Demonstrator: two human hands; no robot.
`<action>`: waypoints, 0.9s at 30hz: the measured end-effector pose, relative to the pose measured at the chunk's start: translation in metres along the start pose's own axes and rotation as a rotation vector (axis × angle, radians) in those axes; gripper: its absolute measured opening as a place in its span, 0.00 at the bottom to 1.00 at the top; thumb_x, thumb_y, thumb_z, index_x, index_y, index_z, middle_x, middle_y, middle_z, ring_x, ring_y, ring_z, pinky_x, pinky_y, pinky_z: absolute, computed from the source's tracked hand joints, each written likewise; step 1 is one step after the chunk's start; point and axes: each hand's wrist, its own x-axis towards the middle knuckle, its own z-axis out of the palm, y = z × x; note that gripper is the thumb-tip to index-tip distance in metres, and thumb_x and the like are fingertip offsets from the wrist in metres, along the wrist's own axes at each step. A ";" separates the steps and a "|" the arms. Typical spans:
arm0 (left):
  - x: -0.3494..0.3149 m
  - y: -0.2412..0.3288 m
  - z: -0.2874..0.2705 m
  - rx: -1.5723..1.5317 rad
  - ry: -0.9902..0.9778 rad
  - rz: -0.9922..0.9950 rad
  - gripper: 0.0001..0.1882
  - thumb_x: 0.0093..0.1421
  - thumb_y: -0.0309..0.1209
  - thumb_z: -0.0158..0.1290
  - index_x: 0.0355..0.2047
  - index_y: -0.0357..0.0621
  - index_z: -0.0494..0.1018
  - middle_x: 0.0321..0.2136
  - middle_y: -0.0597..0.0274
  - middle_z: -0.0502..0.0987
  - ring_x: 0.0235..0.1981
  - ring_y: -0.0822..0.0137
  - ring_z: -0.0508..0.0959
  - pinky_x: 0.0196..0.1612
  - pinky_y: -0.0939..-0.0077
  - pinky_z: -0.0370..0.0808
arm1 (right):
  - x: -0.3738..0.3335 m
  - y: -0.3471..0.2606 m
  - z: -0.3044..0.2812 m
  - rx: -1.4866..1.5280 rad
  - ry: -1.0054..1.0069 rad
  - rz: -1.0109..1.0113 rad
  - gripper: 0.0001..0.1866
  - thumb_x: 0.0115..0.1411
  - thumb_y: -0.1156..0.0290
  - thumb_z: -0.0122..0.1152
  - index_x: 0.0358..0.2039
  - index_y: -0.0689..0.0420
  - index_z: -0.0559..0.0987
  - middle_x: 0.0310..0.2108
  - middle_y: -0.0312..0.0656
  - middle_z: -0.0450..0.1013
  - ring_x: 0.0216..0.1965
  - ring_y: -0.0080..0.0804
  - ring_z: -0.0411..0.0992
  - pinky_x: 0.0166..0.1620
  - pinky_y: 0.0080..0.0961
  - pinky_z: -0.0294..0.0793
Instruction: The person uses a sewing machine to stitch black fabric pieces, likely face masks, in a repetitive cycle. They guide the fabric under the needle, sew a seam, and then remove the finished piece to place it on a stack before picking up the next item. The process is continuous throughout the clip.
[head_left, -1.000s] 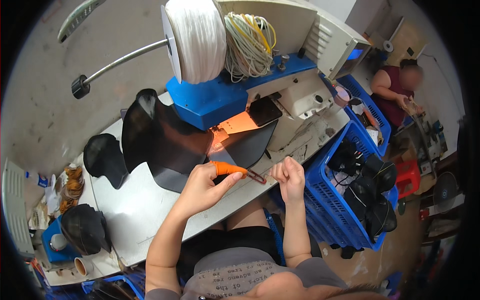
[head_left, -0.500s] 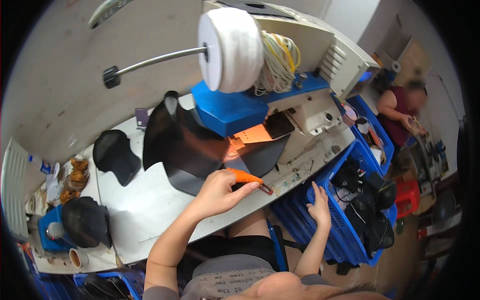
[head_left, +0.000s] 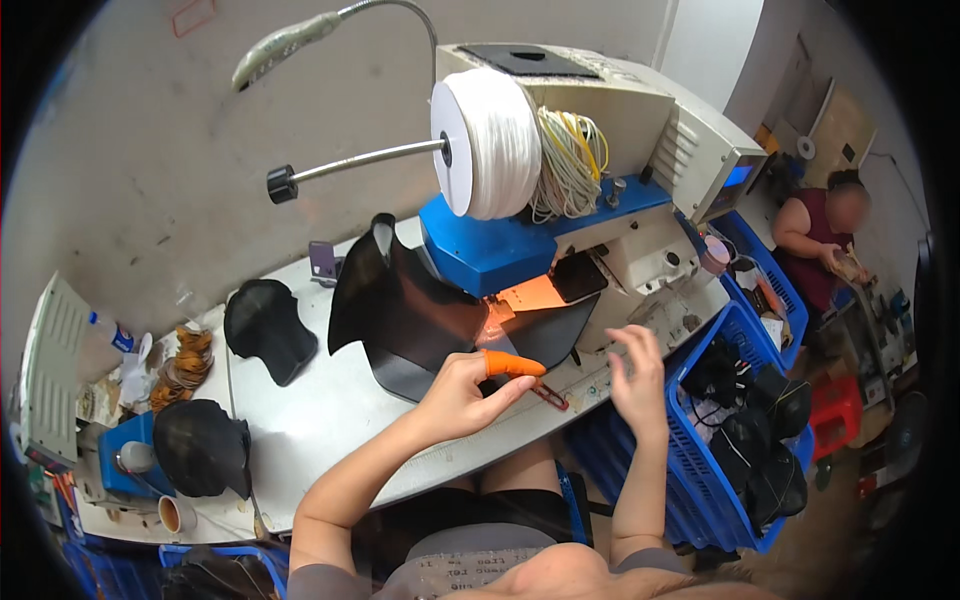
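My left hand [head_left: 468, 392], with an orange finger cot [head_left: 512, 364] on the index finger, is above the near part of the white table. Its thumb and index finger close about one end of slim red thread snips [head_left: 552, 397]; the exact grip is partly hidden. My right hand [head_left: 638, 375] hangs in the air beside the blue crate, its fingers apart and nothing in them. Beyond my left hand, large black curved panels [head_left: 405, 300] lie under the blue head of a sewing machine [head_left: 485, 245], where an orange light glows.
A blue crate [head_left: 672, 425] with black pieces stands to the right. More black pieces [head_left: 270, 325] lie on the table at left. A white spool [head_left: 490, 145] on a rod overhangs the machine. A phone [head_left: 580, 277] rests beside it. A co-worker [head_left: 815, 235] sits at far right.
My right hand has come up from the crate's rim toward the table and machine. The left hand keeps nearly its place by the snips. The whole view has shifted a little.
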 end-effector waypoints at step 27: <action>0.031 -0.019 -0.094 1.300 -0.467 0.339 0.19 0.56 0.32 0.54 0.49 0.47 0.75 0.48 0.59 0.77 0.34 0.59 0.75 0.38 0.66 0.70 | 0.029 -0.066 0.103 0.245 -0.066 -0.293 0.08 0.52 0.74 0.64 0.34 0.60 0.81 0.30 0.39 0.72 0.34 0.39 0.70 0.40 0.35 0.70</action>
